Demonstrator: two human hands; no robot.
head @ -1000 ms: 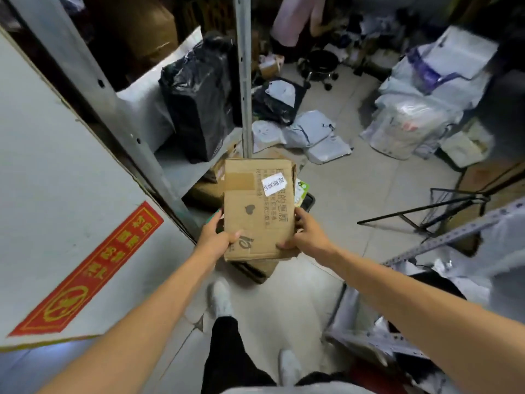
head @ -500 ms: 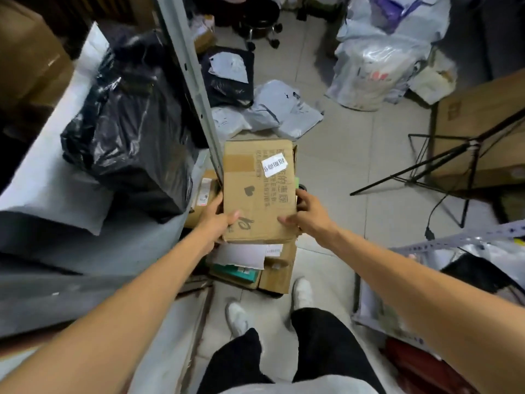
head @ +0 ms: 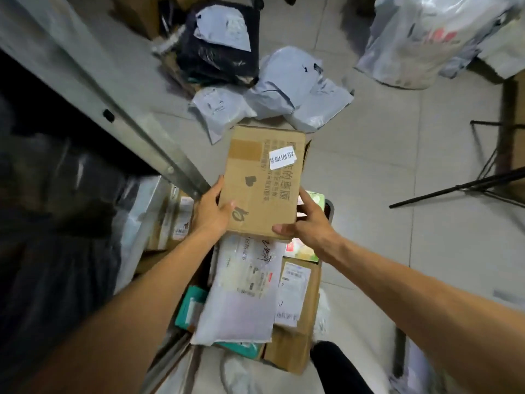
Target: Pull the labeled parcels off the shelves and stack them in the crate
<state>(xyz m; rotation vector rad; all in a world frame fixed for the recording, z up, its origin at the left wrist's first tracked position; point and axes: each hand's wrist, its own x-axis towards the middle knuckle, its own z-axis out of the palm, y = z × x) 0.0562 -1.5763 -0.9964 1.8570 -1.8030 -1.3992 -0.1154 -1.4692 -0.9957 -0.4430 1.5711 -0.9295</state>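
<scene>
I hold a flat cardboard box [head: 264, 180] with a white sticker [head: 281, 159] on its top face. My left hand [head: 211, 210] grips its near left corner, thumb on top. My right hand [head: 308, 223] grips its near right corner. The box hovers over the far end of a crate [head: 329, 211], of which only a dark rim shows. Inside lie several parcels: a white mailer bag [head: 241, 291] with a label, a brown box [head: 298, 305] with a white label, and a green packet [head: 191, 308] at the left.
A metal shelf post [head: 122, 100] slants across the left, with dark bagged goods [head: 56, 200] on the shelf behind it. Grey and black mailer bags [head: 287, 86] lie on the tiled floor beyond. A black stand's legs [head: 468, 186] spread at the right. My leg [head: 335, 368] is below.
My head has tipped down, so the crate's parcels now show beneath the box. The box has come down closer to them, still held by both hands.
</scene>
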